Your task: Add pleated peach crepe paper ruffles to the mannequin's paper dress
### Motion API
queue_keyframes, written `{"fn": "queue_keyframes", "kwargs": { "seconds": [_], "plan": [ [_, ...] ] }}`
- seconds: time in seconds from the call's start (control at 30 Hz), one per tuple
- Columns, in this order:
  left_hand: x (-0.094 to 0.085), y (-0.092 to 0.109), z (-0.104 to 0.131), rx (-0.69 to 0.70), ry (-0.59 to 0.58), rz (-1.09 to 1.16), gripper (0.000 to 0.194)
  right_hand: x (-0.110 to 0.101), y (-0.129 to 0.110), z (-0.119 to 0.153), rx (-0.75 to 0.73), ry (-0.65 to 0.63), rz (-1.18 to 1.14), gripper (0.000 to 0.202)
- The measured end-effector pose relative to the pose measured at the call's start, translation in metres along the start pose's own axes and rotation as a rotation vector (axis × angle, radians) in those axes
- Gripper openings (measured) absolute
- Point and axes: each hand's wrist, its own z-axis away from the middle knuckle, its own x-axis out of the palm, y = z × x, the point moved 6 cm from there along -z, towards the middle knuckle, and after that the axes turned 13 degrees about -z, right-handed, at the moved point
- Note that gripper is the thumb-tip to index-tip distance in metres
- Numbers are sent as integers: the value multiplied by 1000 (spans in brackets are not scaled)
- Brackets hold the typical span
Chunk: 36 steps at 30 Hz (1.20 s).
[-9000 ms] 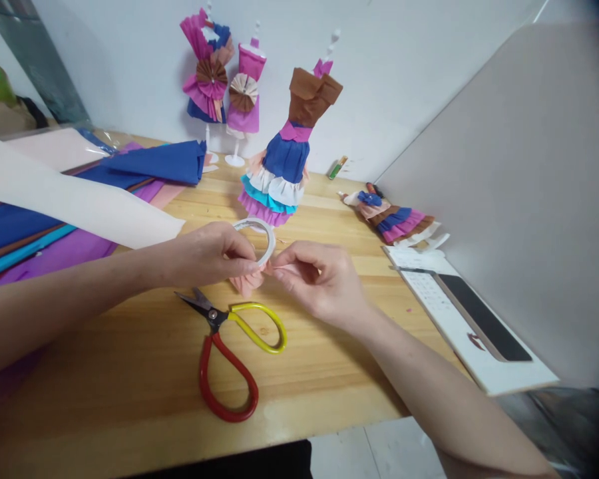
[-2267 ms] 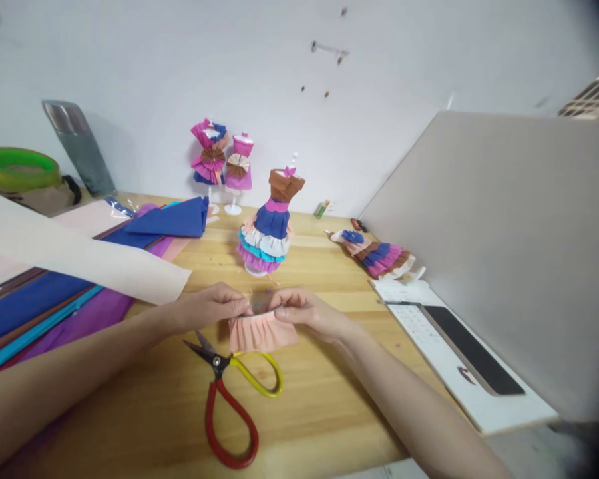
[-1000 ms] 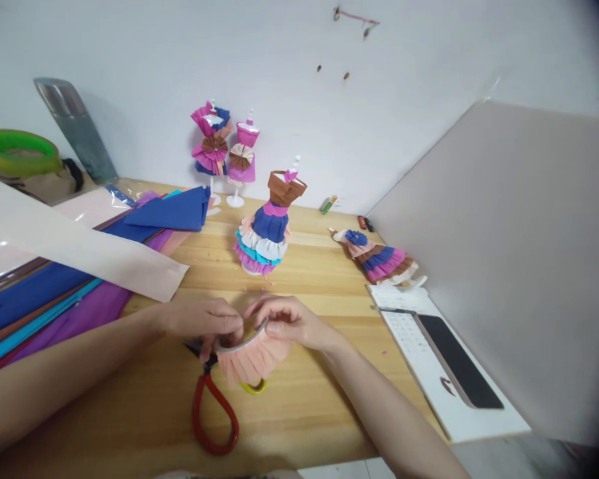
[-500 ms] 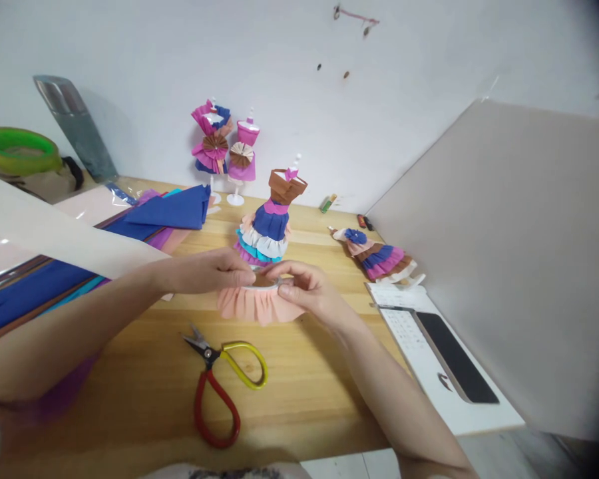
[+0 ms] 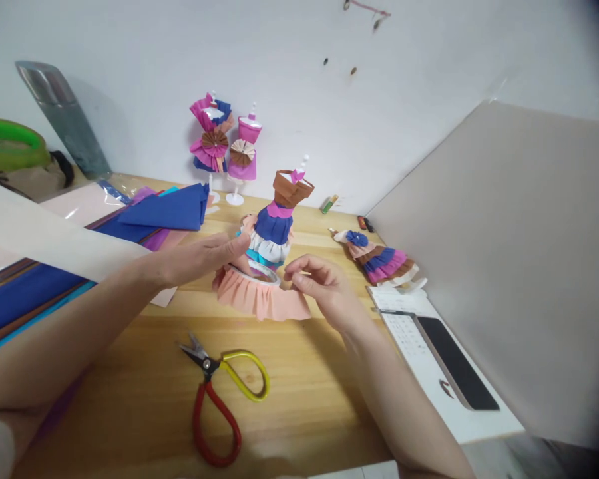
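Peach pleated paper (image 5: 259, 298) fans out around the front of a white ring (image 5: 265, 274), which looks like a roll of tape. My left hand (image 5: 219, 256) is at the ring's left side, thumb raised and other fingers reaching down inside and behind it, holding it. Beside the strip's right end is my right hand (image 5: 319, 286), thumb and forefinger brought together at the upper edge of the paper. Just behind stands a small dress form (image 5: 274, 226) with a brown top and a blue, white and turquoise ruffled skirt.
Open scissors (image 5: 207, 366) with red and yellow handles lie in front. Coloured paper sheets (image 5: 30, 299) are at left. Two dressed forms (image 5: 242, 153) stand by the wall. A phone (image 5: 456, 362) and a lying doll dress (image 5: 379, 259) are at right.
My left thumb has lifted off the ring's front edge, and more of the ring shows. My right hand has shifted slightly right, away from the ring. The strip's right end now sticks out flatter.
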Motion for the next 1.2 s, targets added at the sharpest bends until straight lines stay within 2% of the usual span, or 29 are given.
{"fn": "queue_keyframes", "kwargs": {
  "seconds": [0.07,0.23,0.3,0.63,0.8,1.0,1.2],
  "plan": [
    [6,-5,1,-40,-43,73,76,0,2,2,14,8,47,45],
    [22,-11,-1,-38,-109,131,78,9,22,5,172,-169,136,53],
    [27,-11,-2,-39,-127,123,74,10,30,6,219,-194,139,53],
    [30,-9,-9,-31,-154,2,44,3,29,11,156,-113,81,26],
    [31,-5,-11,-18,-168,-59,37,2,24,15,116,-78,132,17],
    [32,-6,-13,20,-108,-115,36,-2,24,16,114,-48,163,22],
    [31,-8,-13,-11,-78,-153,35,-3,23,16,94,-5,139,27]
  ]
}}
